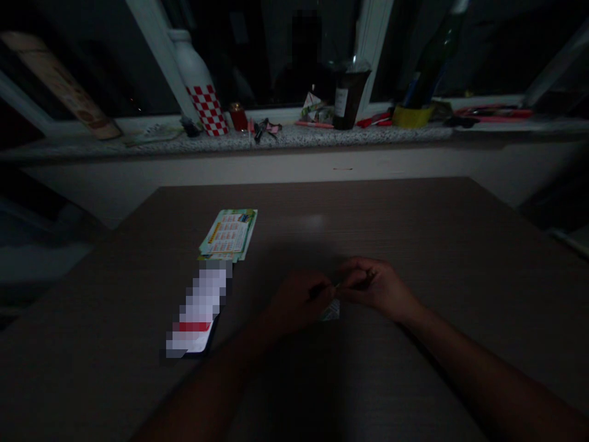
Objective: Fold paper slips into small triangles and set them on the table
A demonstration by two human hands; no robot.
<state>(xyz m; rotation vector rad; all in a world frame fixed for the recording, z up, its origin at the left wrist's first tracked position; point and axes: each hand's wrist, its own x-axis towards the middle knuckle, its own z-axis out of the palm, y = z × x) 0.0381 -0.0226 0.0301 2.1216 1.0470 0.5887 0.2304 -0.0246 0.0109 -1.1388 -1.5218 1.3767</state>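
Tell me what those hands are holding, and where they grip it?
A small pale paper piece, pinched at its top edge by left hand and right hand; details too dark.

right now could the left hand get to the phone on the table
Probably yes: only bare table lies between the left hand and the phone beside it, though that hand is busy pinching a small paper together with the right hand.

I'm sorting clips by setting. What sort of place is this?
Probably a dim room at home: a brown wood-grain table by a speckled stone windowsill cluttered with a white red-checked bottle and a yellow tape roll. The left hand and right hand pinch a small pale paper.
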